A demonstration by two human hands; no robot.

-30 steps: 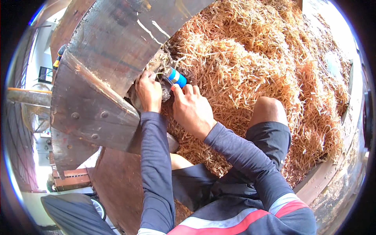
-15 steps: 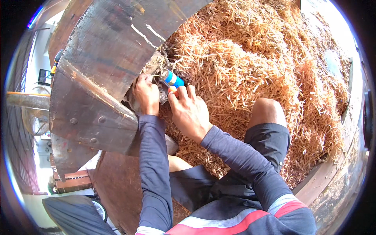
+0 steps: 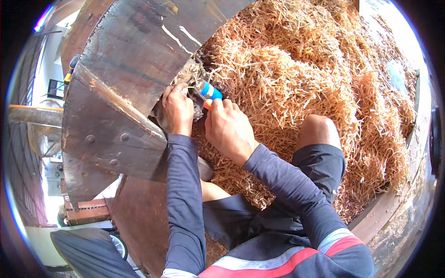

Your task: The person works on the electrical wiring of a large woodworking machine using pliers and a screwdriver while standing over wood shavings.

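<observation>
My right hand (image 3: 232,131) is closed round a tool with an orange handle (image 3: 207,104); a thin grey shaft runs from it toward the machine. Most of the handle is hidden by my fingers, so its kind is unclear. Close on its left, my left hand (image 3: 179,111) has its fingers curled against a straw-caked metal part (image 3: 191,74) under the edge of a large dark metal blade (image 3: 134,60). What those fingers pinch cannot be made out. Just beyond my right hand lies a bright blue cylinder (image 3: 212,90) with a pale band.
Heaped shredded straw-like chips (image 3: 296,78) lie right of my hands, up to a wooden board (image 3: 375,208). A bolted metal plate (image 3: 106,139) stands on the left. A yellow-and-black tool (image 3: 70,69) rests at the blade's far-left edge. My bare knee (image 3: 319,131) is at the right.
The whole view has shifted slightly, moving the scene a little to the right. Both hands stay at the same spot by the machine; my right hand has turned slightly around the orange handle.
</observation>
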